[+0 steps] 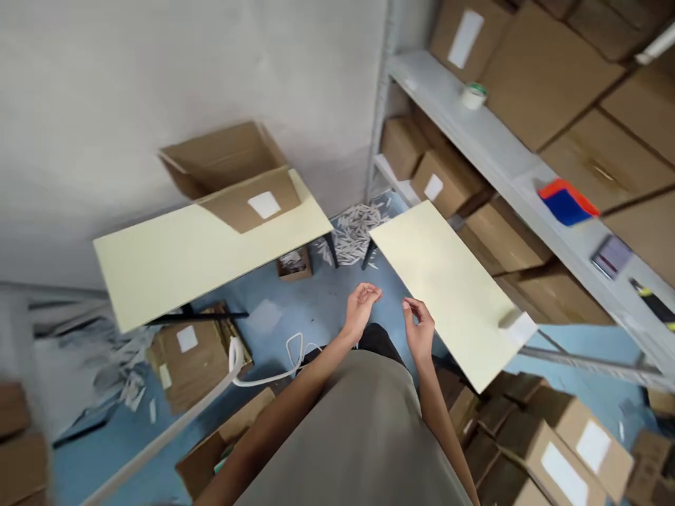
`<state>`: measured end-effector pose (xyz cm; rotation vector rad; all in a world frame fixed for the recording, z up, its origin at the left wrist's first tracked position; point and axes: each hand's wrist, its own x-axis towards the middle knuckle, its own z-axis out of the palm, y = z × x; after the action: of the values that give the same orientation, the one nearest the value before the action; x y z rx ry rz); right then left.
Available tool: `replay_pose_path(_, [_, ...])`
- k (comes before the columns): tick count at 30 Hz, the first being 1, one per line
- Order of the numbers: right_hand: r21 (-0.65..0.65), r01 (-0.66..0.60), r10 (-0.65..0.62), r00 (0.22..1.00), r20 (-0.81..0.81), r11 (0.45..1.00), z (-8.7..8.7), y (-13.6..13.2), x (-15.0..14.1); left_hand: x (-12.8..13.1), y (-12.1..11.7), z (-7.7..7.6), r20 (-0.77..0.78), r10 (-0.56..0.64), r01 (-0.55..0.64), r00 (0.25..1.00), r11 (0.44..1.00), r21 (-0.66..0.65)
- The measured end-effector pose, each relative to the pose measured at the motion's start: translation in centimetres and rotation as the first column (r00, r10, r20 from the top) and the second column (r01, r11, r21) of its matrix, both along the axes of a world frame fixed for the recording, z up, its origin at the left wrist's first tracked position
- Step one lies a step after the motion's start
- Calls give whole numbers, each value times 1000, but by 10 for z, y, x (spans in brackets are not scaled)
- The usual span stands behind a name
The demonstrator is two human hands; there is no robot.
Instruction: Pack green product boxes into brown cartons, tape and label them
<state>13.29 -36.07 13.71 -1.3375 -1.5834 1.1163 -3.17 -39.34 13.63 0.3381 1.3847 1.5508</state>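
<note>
So you've got both hands out in front of you, bare and empty as far as I can see. Your right hand (419, 327) is half curled, thumb and fingertips apart, and your left hand (363, 309) is loosely cupped just across a small gap, fingers bent inward.

Closest thing to either is the cream tabletop (437, 281), right beside your right hand, so that's clearly the nearer one. Its long axis runs slantwise, from ahead of your hands back toward your right side. Can't tell if your fingers touch its edge; they look clear of it. The white box-like item (521, 330) sits on it, well out to the right of your right hand at the near end.

Off to the left and ahead of your left hand is a second table (158, 260) with an open cardboard box (232, 211) on it. Straight ahead, on the floor between the tables, there's a heap of white strips (356, 235). Beyond the tabletop, to your right hand's right, a grey metal shelf (506, 158) holds a roll of tape (473, 97).
</note>
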Motion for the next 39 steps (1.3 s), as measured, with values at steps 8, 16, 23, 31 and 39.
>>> replay_pose_path(8, [-50,-419,419,908,-12,906,-10,67,-148,-128,0,-2,-36,410,-410,911,912,-10])
replay_pose_path(16, [-76,-759,756,651,-71,647,4,112,-288,-226,-8,6,-34,721,-721,693,691,-50])
replay_pose_path(23, [-140,-892,891,444,-94,429,-11,129,-370,-253,-15,-8,-18,865,-858,501,494,-143])
replay_pose_path(31, [-286,-956,993,-40,-113,-71,-43,62,-414,-208,-107,-28,-21,1000,-976,-12,-16,-219])
replay_pose_path(39, [-310,-854,906,-416,-76,-418,-48,-86,-390,-122,-221,-51,70,932,-917,-356,-333,-219])
